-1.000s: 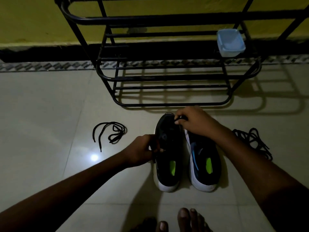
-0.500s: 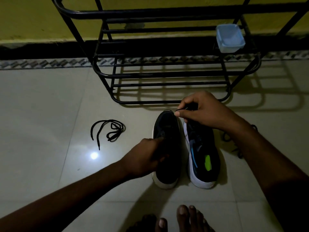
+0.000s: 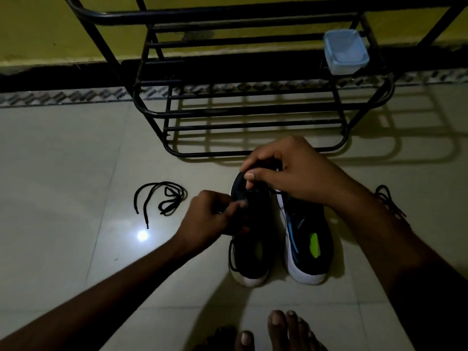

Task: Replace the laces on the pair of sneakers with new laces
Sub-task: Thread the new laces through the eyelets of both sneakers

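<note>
Head view: the black sneaker (image 3: 253, 252) and the blue-striped sneaker (image 3: 307, 239) stand side by side on the tiled floor (image 3: 76, 160), toes close to the black rack (image 3: 253, 153). The right hand (image 3: 291, 173) pinches the lace (image 3: 231, 259) at the black sneaker's toe. The left hand (image 3: 210, 219), blurred, pinches it at the side. A loose lace (image 3: 162, 198) lies on open floor to the left, with a lace pile (image 3: 390, 203) to the right.

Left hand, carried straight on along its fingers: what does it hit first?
The left sneaker, at its upper. The left hand points right at it and seems to touch it; blur hides contact.
</note>
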{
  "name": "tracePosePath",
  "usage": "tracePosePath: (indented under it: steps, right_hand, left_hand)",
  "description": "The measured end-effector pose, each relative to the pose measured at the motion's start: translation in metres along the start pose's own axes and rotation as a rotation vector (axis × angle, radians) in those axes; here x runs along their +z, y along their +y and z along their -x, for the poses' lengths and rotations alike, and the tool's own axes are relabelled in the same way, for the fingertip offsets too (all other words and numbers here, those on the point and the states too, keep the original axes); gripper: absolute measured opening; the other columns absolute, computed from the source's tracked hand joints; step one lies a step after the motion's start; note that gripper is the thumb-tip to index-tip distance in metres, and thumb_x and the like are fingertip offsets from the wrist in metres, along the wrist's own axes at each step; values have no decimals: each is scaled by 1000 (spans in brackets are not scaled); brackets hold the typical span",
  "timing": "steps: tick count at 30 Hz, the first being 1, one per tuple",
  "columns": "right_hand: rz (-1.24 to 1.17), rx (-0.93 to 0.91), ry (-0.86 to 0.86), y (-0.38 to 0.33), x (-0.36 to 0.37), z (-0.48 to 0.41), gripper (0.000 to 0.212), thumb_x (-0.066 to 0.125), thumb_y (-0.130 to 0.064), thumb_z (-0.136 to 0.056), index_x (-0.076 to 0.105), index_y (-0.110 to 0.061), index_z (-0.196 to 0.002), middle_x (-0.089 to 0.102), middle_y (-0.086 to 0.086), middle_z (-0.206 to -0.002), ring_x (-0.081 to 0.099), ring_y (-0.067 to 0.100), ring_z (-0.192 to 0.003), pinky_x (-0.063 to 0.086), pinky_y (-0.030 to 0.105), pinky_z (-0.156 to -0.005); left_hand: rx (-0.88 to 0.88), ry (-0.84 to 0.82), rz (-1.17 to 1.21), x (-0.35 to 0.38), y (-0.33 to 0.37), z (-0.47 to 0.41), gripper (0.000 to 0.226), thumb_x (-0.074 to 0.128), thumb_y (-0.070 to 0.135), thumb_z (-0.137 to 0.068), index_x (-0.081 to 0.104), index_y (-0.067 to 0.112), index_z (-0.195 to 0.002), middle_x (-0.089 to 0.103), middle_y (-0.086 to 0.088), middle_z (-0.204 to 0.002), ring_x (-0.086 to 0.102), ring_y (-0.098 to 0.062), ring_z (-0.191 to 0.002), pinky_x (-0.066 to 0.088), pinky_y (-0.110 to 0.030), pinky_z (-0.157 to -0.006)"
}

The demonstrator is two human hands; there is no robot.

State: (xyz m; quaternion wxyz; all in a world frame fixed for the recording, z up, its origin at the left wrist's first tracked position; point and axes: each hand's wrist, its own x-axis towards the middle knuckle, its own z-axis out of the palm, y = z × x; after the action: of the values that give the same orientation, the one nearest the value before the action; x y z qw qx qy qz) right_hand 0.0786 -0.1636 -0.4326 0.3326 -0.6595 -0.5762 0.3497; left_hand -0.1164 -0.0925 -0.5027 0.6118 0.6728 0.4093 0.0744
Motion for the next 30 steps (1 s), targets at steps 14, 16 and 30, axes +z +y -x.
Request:
tracePosePath:
  steps: [14, 16, 30]
  right_hand:
    - [119, -29, 93, -11, 4, -4, 10, 69, -19, -94, 77, -21, -99, 74, -10, -82, 69, -5, -75, 54, 18, -70]
    - [193, -45, 185, -7, 4, -6, 11, 68, -21, -94, 77, -22, -99, 73, -11, -82, 67, -3, -75, 57, 25, -74]
    - [-130, 102, 540, 61, 43, -6, 21, 78, -20, -85, 75, -41, -85, 68, -7, -93, 68, 12, -90, 58, 44, -80]
  left_hand:
    - [186, -145, 234, 4, 14, -18, 81, 84, -8, -73, 47, 25, -137, 70, 2, -118, 66, -10, -114, 58, -28, -84]
    - [185, -250, 317, -8, 16, -33, 63, 76, -11, -78, 58, 16, -132, 72, -6, -104, 68, -17, -100, 56, -29, -81]
    - [85, 205, -71, -45, -26, -52, 74, 86, 6, -76, 51, 24, -140, 63, 9, -133, 55, -8, -127, 49, -26, -92]
